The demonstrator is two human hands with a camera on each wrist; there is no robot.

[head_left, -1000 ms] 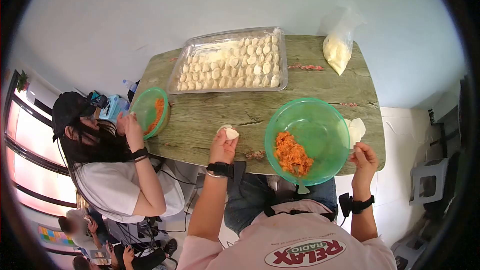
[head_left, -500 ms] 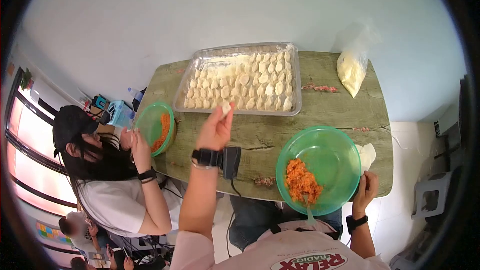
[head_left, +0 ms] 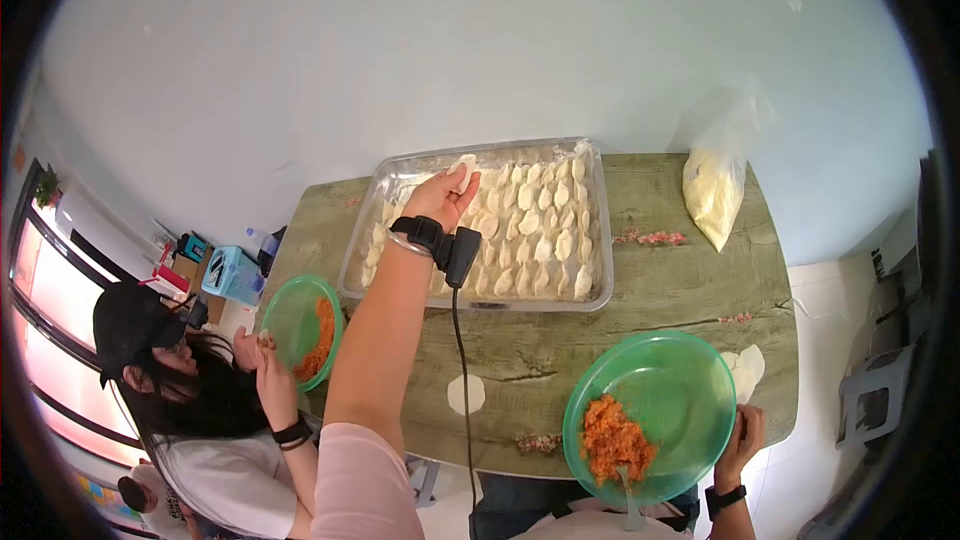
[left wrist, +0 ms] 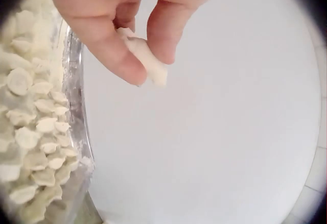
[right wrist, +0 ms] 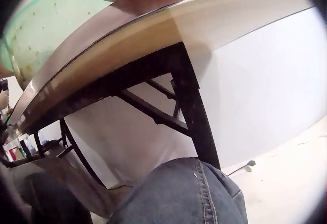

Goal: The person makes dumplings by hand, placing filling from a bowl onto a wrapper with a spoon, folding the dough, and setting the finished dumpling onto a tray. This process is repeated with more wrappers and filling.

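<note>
My left hand (head_left: 440, 202) is over the far left part of a metal tray (head_left: 480, 306), pinching a pale folded dumpling (left wrist: 148, 60) between thumb and fingers. Rows of dumplings (head_left: 545, 225) fill much of the tray. At the table's near right, my right hand (head_left: 740, 443) has bent fingers beside the rim of a green bowl (head_left: 690, 380), just below a few round dough wrappers (head_left: 745, 372). What those fingers hold, if anything, I cannot tell. Orange filling (head_left: 612, 437) and a spoon-like utensil (head_left: 629, 495) are in the bowl.
A single wrapper (head_left: 466, 395) lies on the table (head_left: 400, 420), behind a black cable from my left wrist. A bag of pale powder (head_left: 715, 205) stands at the back right. On the left, another person (head_left: 220, 450) works beside a second green bowl (head_left: 300, 290).
My left hand has carried the dumpling forward from the near table to over the tray, uncovering the wrapper on the table. My right hand stays by the bowl. The head view has tilted up.
</note>
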